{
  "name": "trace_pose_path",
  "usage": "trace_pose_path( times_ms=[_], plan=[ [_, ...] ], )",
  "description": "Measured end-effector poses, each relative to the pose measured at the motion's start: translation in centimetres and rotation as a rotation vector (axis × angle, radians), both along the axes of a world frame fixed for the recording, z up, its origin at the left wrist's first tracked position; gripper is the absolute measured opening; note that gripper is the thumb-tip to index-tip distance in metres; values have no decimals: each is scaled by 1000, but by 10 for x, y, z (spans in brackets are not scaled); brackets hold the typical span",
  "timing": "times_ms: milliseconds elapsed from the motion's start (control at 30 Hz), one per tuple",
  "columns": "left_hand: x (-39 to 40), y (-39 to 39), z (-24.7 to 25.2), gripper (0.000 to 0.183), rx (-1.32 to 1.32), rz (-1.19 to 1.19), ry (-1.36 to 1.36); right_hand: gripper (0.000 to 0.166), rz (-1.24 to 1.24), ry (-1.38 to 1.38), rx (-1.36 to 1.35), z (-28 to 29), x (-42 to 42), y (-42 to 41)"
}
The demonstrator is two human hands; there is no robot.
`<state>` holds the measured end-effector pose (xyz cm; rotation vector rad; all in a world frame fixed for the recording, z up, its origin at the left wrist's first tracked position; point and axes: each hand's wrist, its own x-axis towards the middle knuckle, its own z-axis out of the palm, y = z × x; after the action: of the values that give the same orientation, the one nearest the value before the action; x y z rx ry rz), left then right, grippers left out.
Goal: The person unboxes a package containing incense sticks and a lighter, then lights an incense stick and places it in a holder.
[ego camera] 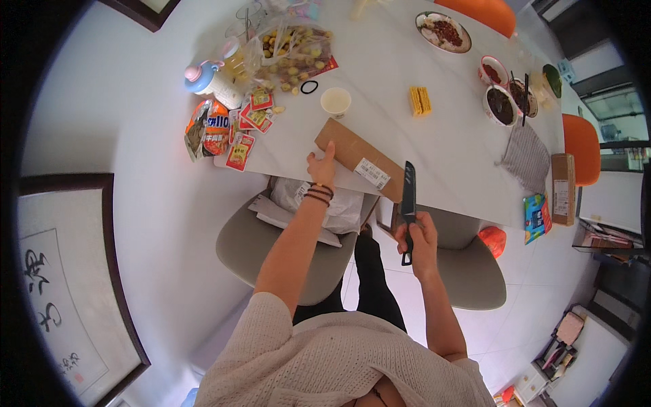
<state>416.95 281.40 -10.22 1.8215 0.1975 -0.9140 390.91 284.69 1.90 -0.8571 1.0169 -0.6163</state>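
Note:
A long brown cardboard box [351, 147] with a printed label lies aslant on the near edge of the white table [376, 76]. My left hand [323, 167] touches the box's left end, thumb on top; the fingers beneath are partly hidden. In my right hand [419, 239] is a knife [408, 193] with a black handle, held upright in the view beside the box's right end. Its blade part looks dark, and whether a sheath covers it I cannot tell. A pale paper cup [335, 102] stands just beyond the box.
Snack packets [240, 151], a bottle [213, 84] and a bag of fruit [292, 53] sit at the left. Yellow wafers [420, 101] lie beyond the knife. Bowls [500, 106] and a grey cloth [526, 155] are at the right. Two chairs [285, 264] stand under the near edge.

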Motion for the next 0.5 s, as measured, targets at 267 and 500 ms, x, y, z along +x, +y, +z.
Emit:
trace_pose_path(
  times_ms=[267, 500],
  plan=[
    [-36, 52, 102, 28, -511, -550, -149, 15, 231, 115, -14, 15, 40, 1],
    [-25, 80, 111, 16, -607, -368, 156, 15, 397, 116, 14, 32, 59, 4]
  ],
)
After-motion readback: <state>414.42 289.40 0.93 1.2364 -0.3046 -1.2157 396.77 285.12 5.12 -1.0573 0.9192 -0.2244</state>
